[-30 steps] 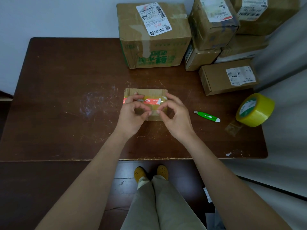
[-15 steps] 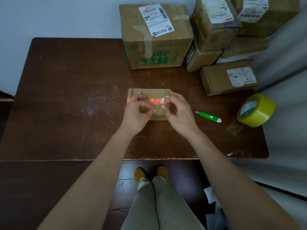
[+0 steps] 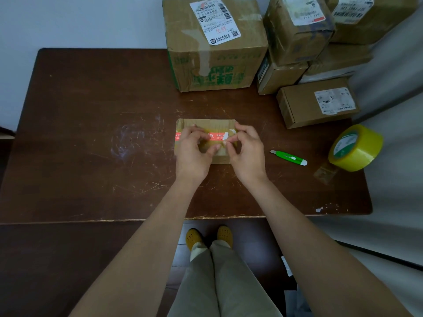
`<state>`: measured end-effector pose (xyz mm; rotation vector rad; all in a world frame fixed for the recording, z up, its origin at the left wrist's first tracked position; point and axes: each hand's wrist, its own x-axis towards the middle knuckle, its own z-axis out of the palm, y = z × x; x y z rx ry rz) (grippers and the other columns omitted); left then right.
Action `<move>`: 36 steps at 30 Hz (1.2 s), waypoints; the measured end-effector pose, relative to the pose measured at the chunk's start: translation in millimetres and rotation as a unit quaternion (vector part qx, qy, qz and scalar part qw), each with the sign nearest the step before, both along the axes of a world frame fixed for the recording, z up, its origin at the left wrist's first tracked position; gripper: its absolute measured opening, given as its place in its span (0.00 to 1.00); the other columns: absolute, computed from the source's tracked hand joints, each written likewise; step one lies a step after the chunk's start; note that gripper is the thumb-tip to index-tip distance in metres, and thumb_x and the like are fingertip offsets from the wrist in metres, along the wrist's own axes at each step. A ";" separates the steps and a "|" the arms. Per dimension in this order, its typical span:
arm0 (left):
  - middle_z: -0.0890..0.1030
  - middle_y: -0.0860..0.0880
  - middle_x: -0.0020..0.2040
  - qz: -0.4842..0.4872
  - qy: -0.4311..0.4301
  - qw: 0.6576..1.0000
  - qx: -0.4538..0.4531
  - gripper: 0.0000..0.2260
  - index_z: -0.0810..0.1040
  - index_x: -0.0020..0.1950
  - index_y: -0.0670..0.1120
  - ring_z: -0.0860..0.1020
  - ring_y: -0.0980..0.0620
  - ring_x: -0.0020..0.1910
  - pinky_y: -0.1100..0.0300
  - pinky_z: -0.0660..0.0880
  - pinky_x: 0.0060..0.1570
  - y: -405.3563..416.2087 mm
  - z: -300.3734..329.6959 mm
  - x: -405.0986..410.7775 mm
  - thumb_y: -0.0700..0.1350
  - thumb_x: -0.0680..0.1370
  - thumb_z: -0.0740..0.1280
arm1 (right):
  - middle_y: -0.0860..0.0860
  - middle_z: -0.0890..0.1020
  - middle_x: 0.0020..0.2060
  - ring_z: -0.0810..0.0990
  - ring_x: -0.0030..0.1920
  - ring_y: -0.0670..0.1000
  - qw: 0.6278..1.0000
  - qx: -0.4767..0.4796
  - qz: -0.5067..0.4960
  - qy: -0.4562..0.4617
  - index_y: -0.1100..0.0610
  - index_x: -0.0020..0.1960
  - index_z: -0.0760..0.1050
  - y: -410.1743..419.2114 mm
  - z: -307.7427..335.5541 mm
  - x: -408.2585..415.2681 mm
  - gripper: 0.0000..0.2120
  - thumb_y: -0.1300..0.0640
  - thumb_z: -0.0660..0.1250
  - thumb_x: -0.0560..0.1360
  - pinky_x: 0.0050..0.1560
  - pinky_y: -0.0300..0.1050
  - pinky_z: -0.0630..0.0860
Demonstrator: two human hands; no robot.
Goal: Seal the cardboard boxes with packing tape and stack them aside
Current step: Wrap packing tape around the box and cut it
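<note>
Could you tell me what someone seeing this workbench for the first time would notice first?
Most likely the two hands at the middle of the dark wooden table: the left hand and right hand rest with curled fingers on a small cardboard box with a red strip across its top. Next, the bright yellow tape roll at the right edge, with a green utility knife beside it, and the stacked boxes at the back.
</note>
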<state>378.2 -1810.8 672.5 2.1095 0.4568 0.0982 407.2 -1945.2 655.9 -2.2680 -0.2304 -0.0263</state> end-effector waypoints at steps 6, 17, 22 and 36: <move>0.72 0.54 0.51 0.013 0.004 0.999 0.043 0.10 0.80 0.46 0.44 0.74 0.53 0.51 0.55 0.75 0.54 -1.9 -1.6 3.6 0.42 0.70 0.78 | 0.59 0.77 0.63 0.76 0.67 0.56 1.000 0.001 0.002 -0.010 0.63 0.45 0.80 0.9 -1.4 -2.0 0.01 0.66 0.72 0.74 0.67 0.48 0.73; 0.65 0.48 0.70 -0.003 0.062 0.978 0.197 0.29 0.73 0.66 0.50 0.68 0.46 0.68 0.44 0.59 0.72 1.7 12.6 9.0 0.53 0.69 0.78 | 0.49 0.67 0.67 0.79 0.50 0.42 0.974 0.109 -0.062 0.190 0.48 0.70 0.64 -2.3 21.4 14.6 0.35 0.65 0.77 0.71 0.44 0.28 0.77; 0.56 0.46 0.73 -0.030 0.175 0.982 0.055 0.46 0.60 0.77 0.57 0.57 0.41 0.76 0.46 0.50 0.76 21.7 9.3 21.5 0.60 0.63 0.79 | 0.44 0.73 0.66 0.72 0.64 0.44 0.954 0.089 0.048 0.284 0.47 0.73 0.69 -20.4 24.1 34.8 0.30 0.61 0.74 0.75 0.53 0.30 0.70; 0.60 0.47 0.68 0.082 0.165 0.982 -0.045 0.18 0.65 0.73 0.52 0.66 0.37 0.67 0.42 0.66 0.69 -109.8 -2.6 51.3 0.48 0.83 0.57 | 0.55 0.72 0.69 0.67 0.69 0.57 0.920 -0.300 0.252 0.004 0.53 0.74 0.66 -78.0 21.8 94.7 0.28 0.39 0.47 0.82 0.68 0.57 0.68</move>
